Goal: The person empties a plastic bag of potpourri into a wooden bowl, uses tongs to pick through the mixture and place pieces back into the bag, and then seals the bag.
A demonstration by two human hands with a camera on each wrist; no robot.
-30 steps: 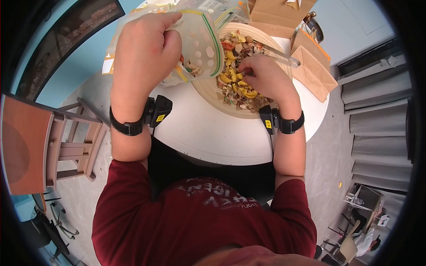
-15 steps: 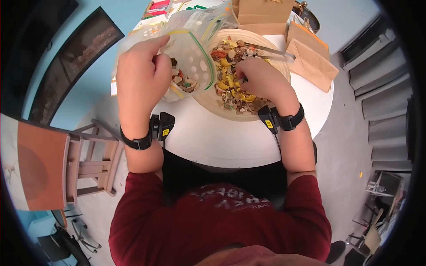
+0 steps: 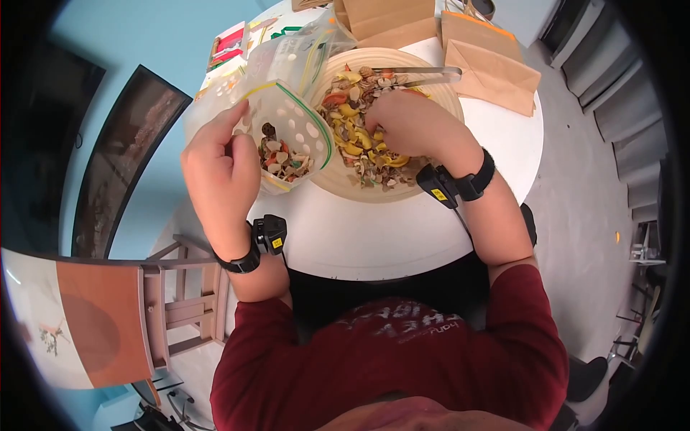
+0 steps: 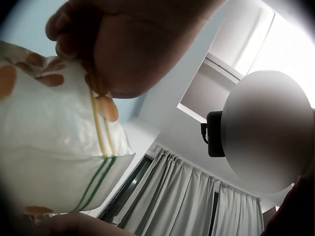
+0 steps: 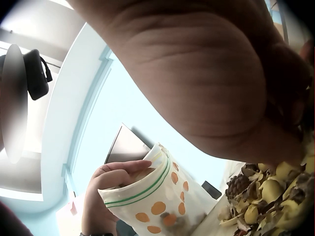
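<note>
My left hand [image 3: 223, 172] pinches the rim of a clear zip bag [image 3: 305, 133] with a green-striped seal and printed dots, holding its mouth spread toward the plate. Dried flower pieces, cones and orange bits of potpourri [image 3: 284, 159] lie in the bag. Beside it, a round pale wooden plate [image 3: 332, 183] carries a broad heap of potpourri [image 3: 352, 136] with many yellow curls. Into that heap reaches my right hand [image 3: 420, 126], fingers bent downward at the pieces. Its fingertips are hidden, so I cannot tell whether they grip any. The right wrist view shows a brown cone [image 5: 238, 186] near the fingers.
Metal tongs [image 3: 424, 70] lie across the plate's far side. Brown paper bags [image 3: 489, 68] stand behind and to the right. Another clear zip bag [image 3: 291, 61] lies behind the held one. The white round table [image 3: 374, 241] has a curved near edge close to my body.
The head view has shifted and turned. More of the bag's mouth and contents shows now. My left hand still holds its rim, and my right hand stays low at the heap, slightly further left over it.
</note>
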